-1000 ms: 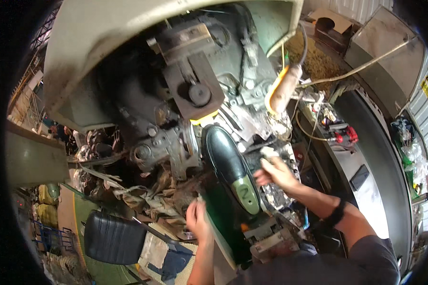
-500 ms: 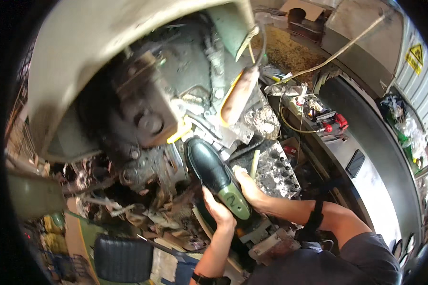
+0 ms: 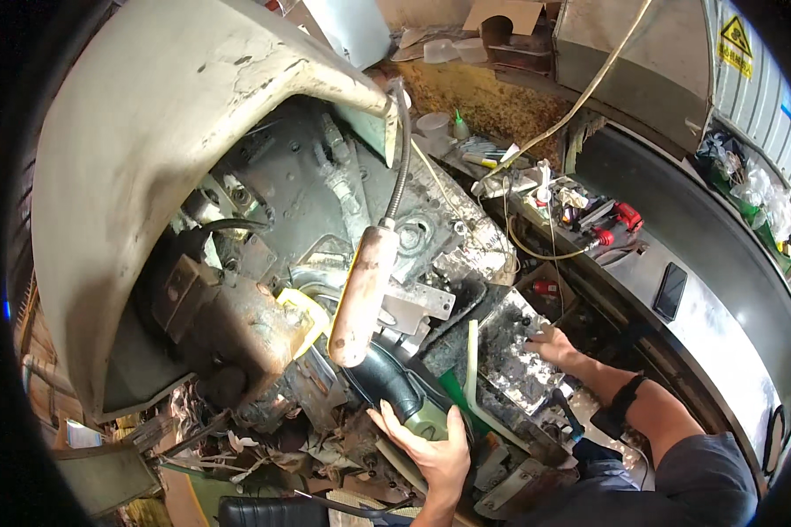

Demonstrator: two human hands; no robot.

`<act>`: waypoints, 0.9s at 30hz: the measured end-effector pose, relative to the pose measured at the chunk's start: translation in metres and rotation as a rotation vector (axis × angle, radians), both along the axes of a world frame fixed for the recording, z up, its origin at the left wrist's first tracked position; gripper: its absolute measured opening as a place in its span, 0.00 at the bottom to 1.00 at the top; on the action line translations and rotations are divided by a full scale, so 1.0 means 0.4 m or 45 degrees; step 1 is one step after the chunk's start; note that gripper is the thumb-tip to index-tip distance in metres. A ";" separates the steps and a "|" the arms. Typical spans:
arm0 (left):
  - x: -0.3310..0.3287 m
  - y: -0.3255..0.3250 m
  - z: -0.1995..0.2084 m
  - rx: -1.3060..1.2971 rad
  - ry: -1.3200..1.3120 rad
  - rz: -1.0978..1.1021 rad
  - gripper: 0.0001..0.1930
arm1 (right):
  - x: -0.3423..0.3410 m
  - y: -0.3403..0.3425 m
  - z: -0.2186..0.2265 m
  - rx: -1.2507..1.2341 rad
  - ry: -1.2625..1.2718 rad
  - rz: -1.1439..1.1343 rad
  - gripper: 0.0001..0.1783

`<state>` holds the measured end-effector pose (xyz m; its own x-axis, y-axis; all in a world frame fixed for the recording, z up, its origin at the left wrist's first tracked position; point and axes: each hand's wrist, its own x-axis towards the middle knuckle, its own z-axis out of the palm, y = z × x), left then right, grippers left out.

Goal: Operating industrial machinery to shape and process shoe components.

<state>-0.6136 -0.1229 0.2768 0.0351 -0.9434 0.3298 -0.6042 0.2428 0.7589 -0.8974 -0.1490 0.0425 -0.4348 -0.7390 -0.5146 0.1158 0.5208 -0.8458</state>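
While the shoe [image 3: 380, 382] sat toe-first at the machine [image 3: 299, 158], partly behind the lamp [image 3: 365, 299], the left hand [image 3: 435, 452] held its green rear between spread fingers and thumb; steadying appeared in hand, the next move calling for an even hold; farther right, the right hand [image 3: 549, 349] reached the dirt-marked panel [image 3: 504, 341], forearm slanting, grip undeterminable
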 end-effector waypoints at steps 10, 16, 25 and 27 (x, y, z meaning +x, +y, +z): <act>-0.001 0.001 0.030 0.044 -0.079 -0.037 0.50 | -0.002 -0.028 -0.106 -0.092 -0.131 0.023 0.37; 0.011 0.002 0.017 0.076 -0.208 0.041 0.51 | -0.025 -0.008 0.155 -0.194 -0.099 -0.009 0.32; -0.029 0.000 0.000 0.108 0.172 0.092 0.53 | 0.146 0.121 0.468 -0.691 0.512 0.743 0.16; -0.031 0.005 -0.003 0.079 0.187 0.077 0.52 | 0.156 0.124 0.467 -0.708 0.683 0.784 0.15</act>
<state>-0.6260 -0.1210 0.2756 0.1358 -0.9565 0.2581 -0.4976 0.1594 0.8526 -0.8350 -0.0994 0.2292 0.0330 -0.9913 0.1274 -0.5122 -0.1262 -0.8496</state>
